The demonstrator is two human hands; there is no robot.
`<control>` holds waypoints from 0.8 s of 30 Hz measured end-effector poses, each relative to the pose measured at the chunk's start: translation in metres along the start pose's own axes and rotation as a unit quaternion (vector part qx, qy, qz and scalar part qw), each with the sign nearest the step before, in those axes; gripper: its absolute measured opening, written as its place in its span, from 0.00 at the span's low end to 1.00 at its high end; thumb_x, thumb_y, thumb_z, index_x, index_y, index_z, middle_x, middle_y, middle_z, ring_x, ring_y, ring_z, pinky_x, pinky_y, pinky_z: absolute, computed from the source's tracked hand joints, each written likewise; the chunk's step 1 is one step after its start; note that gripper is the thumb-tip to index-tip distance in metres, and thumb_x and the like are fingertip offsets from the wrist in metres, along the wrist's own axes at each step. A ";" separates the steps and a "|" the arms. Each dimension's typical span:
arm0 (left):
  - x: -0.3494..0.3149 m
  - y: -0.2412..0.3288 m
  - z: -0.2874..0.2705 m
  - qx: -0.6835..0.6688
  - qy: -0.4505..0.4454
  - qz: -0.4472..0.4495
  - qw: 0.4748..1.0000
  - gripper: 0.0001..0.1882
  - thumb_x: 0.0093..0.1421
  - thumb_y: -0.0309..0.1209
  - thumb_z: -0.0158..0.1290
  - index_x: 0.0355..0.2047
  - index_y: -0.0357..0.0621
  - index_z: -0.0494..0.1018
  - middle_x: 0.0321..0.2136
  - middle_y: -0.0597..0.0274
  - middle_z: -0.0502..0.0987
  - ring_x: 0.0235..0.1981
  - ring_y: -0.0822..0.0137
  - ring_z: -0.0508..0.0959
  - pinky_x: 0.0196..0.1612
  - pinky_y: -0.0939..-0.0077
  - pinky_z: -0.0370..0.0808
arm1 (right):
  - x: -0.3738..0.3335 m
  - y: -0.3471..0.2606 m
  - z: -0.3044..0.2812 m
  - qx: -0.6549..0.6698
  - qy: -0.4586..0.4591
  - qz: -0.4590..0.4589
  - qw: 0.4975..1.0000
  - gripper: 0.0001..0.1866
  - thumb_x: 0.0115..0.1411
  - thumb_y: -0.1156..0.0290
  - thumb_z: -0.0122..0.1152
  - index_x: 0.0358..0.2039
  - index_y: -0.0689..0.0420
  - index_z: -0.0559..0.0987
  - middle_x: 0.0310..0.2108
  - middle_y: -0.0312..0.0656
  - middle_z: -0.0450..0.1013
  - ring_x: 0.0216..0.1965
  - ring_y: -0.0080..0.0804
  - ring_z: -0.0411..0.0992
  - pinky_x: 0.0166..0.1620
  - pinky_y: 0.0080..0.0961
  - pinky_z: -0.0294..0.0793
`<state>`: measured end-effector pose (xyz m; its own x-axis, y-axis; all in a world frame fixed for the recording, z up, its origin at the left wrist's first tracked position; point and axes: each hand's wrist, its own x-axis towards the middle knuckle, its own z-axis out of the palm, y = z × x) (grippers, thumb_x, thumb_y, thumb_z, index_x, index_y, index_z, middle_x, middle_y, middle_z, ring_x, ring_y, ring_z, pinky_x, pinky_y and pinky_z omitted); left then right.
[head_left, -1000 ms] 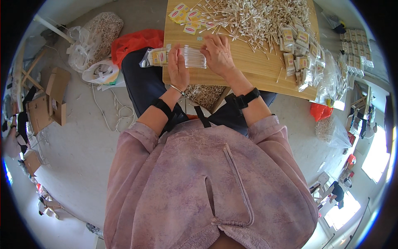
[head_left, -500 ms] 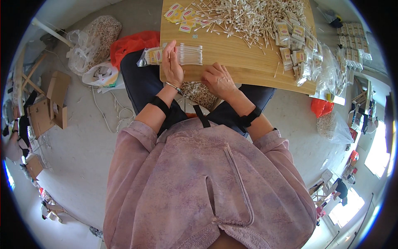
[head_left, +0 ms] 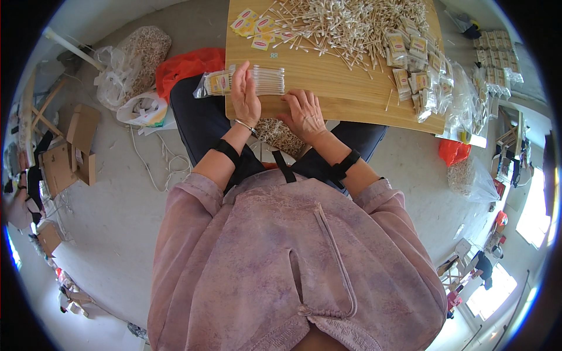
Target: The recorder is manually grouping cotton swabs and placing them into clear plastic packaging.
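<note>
A neat row of white cotton swabs (head_left: pixel 270 81) lies side by side at the table's near left edge. Just left of it is a clear plastic packet (head_left: pixel 219 83) with a yellow label, partly hidden by my left hand (head_left: pixel 245 98). That hand stands on its side across the left end of the row, fingers stretched up and held straight. My right hand (head_left: pixel 305 115) is at the table's front edge, near the row's lower right corner. Its fingers are bent, with the thumb apart below them, and nothing shows in its grasp.
A big heap of loose swabs (head_left: pixel 351 26) covers the far part of the wooden table (head_left: pixel 328 76). Yellow cards (head_left: pixel 263 42) lie left of it, filled packets (head_left: pixel 418 82) on the right. More swabs (head_left: pixel 278 136) are below the table edge between my legs. A red bag (head_left: pixel 190 65) is at left.
My right hand has shifted slightly, its fingers now more bent and the thumb showing apart from them. The left hand stays upright by the row of swabs, nearly unmoved.
</note>
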<state>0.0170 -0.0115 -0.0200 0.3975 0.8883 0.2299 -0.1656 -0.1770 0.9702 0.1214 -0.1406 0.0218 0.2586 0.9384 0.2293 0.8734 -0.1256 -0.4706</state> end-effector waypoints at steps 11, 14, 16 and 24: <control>0.002 0.016 0.017 0.289 -0.082 0.064 0.952 0.23 0.56 0.21 0.44 0.55 0.34 0.61 0.57 0.42 0.61 0.62 0.43 0.53 0.63 0.55 0.50 | 0.082 0.065 0.006 0.007 0.109 0.158 0.981 0.15 0.52 0.68 0.61 0.39 0.57 0.73 0.42 0.46 0.66 0.47 0.46 0.63 0.47 0.37 0.67; 0.002 0.015 0.016 0.348 -0.103 0.041 0.931 0.23 0.56 0.21 0.44 0.54 0.33 0.62 0.56 0.43 0.62 0.62 0.43 0.54 0.63 0.54 0.52 | 0.084 0.064 0.007 -0.035 0.065 0.169 0.983 0.15 0.53 0.68 0.59 0.41 0.57 0.72 0.41 0.47 0.65 0.47 0.47 0.63 0.48 0.39 0.66; 0.002 0.014 0.011 0.344 -0.115 0.055 0.930 0.22 0.56 0.20 0.43 0.53 0.32 0.62 0.54 0.42 0.62 0.61 0.42 0.54 0.62 0.54 0.53 | 0.081 0.051 0.005 -0.033 0.102 0.168 0.980 0.17 0.54 0.70 0.57 0.45 0.58 0.71 0.43 0.50 0.65 0.46 0.49 0.63 0.51 0.42 0.64; 0.004 0.018 0.005 0.290 -0.082 0.065 0.951 0.19 0.60 0.21 0.40 0.52 0.34 0.63 0.51 0.43 0.66 0.58 0.43 0.60 0.60 0.56 0.58 | 0.034 -0.003 0.021 0.013 -0.007 0.039 0.999 0.36 0.56 0.64 0.54 0.60 0.69 0.53 0.64 0.57 0.46 0.65 0.54 0.43 0.64 0.43 0.45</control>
<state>0.0203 -0.0135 -0.0015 0.5518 0.7725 0.3142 0.2837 -0.5282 0.8003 0.1192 -0.1021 0.0129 0.3189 0.9307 0.1793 0.8403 -0.1901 -0.5076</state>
